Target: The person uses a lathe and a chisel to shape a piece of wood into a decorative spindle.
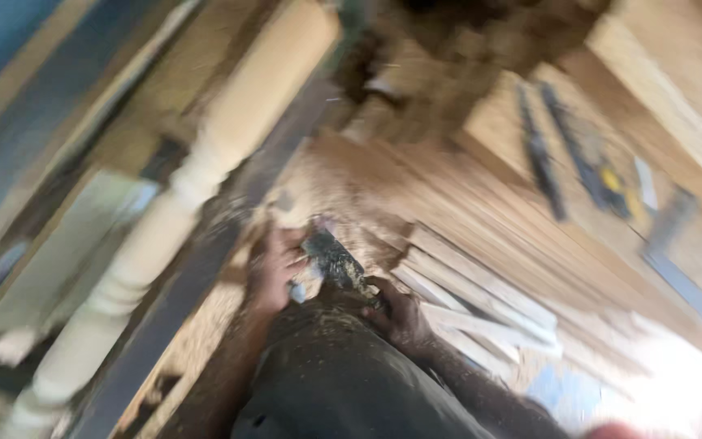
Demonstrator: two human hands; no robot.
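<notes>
The frame is motion-blurred and tilted; fine detail is limited. The left hand [274, 272] and the right hand [400, 315] are both closed on one dark, dust-covered hand tool [336, 264], held just above the person's lap, which is covered by a dark garment [343, 382] flecked with wood shavings. The tool's long axis runs diagonally in the picture, from upper left to lower right. Its upper-left end lies against the fingers of the left hand, which wrap around that end; its lower-right end disappears into the right hand, whose fingers curl over it. The blur does not allow the working end to be told from the handle, so the direction in which the tool points cannot be stated beyond this diagonal. The two hands sit close together, apart only by the exposed middle section of the tool. To the left of the hands, a pale turned wooden spindle [205, 171] with rounded beads and coves extends from the lower left to the upper centre of the picture, alongside a dark straight rail [197, 276] that runs parallel to it. Sawdust [343, 183] is heaped just beyond the hands. To the right of the hands, a stack of pale flat wooden slats [481, 301] lies on wooden planking. Farther off, at upper right, several long dark tools [578, 158] lie on a wooden board, well apart from the hands.
</notes>
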